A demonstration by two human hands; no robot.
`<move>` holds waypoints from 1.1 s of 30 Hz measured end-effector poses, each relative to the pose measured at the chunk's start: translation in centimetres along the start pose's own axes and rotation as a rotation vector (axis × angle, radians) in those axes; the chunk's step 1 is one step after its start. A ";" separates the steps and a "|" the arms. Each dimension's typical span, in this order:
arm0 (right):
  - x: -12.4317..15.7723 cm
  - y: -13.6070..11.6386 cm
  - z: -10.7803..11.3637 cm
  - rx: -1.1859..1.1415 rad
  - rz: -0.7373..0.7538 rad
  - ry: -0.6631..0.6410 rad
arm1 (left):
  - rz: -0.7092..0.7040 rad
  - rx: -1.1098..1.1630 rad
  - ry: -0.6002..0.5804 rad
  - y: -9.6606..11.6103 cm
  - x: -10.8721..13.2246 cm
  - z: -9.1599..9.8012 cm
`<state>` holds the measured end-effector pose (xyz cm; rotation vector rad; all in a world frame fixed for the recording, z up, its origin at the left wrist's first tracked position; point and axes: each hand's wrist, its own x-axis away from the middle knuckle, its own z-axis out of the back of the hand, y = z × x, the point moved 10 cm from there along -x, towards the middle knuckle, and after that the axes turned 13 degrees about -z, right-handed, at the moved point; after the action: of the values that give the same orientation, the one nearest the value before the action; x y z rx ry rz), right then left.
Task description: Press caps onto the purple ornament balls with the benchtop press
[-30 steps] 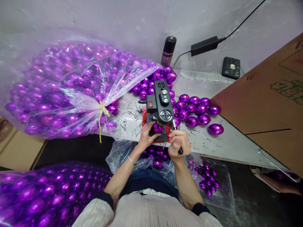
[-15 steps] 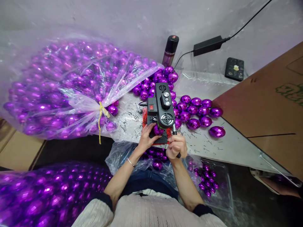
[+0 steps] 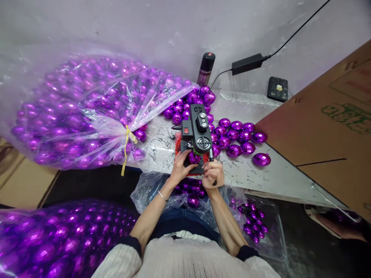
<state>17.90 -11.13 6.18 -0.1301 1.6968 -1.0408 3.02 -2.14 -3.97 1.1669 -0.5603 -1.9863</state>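
A small black bench machine (image 3: 197, 131) with a red switch stands on a red mat at the table's near edge. Under its head sits a purple faceted ornament (image 3: 193, 157), which my left hand (image 3: 181, 166) holds with curled fingers. My right hand (image 3: 213, 174) is closed round the machine's black lever handle (image 3: 211, 157), just right of the ornament. Both hands almost touch in front of the machine.
A big clear bag of purple ornaments (image 3: 78, 112) lies left, tied with yellow string. Loose ornaments (image 3: 240, 139) lie right of the machine. A bottle (image 3: 206, 68), power adapter (image 3: 247, 63) and cardboard box (image 3: 327, 127) stand behind and right. More bagged ornaments (image 3: 58, 235) fill my lap side.
My right hand has drawn the lever handle slightly toward the left hand and the machine. The left hand stays on the ornament.
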 end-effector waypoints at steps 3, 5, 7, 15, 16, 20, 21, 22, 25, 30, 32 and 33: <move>-0.8 -1.0 0.0 0.011 0.033 -0.012 | -0.003 0.007 0.011 -0.1 -0.1 0.0; -2.1 -2.2 0.1 0.041 0.030 -0.016 | -0.014 0.012 0.015 0.0 -0.3 0.0; -3.8 -3.4 0.1 0.096 -0.009 -0.022 | -0.032 0.009 0.020 0.3 -0.2 0.1; -5.6 -4.9 0.2 0.155 -0.069 -0.067 | -0.394 -0.201 -0.018 5.7 6.4 1.3; -5.3 -4.7 0.2 0.152 -0.062 -0.068 | -0.422 -0.226 -0.058 6.0 7.3 1.2; -4.4 -4.0 0.5 0.120 -0.070 -0.044 | -0.371 -0.317 -0.031 4.3 6.6 3.5; -4.3 -3.9 0.5 0.118 -0.080 -0.038 | -0.299 -0.355 0.033 2.9 5.1 5.0; -4.3 -3.8 0.6 0.120 -0.091 -0.034 | -0.204 -0.400 0.112 1.2 3.3 6.9; -4.3 -3.6 0.5 0.129 -0.106 -0.037 | 0.122 -0.543 0.320 -4.0 -1.7 12.8; -4.1 -3.5 0.6 0.130 -0.106 -0.040 | 0.483 -0.648 0.251 -9.4 -5.4 16.9; -4.1 -3.5 0.5 0.127 -0.104 -0.036 | 0.480 -0.588 0.216 -9.7 -5.5 16.8; -4.0 -3.5 0.5 0.122 -0.100 -0.033 | 0.456 -0.526 0.214 -9.6 -5.5 16.4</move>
<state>18.56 -11.32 11.52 -0.1536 1.6061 -1.2071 -13.30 8.08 0.42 0.8171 -0.1520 -1.4686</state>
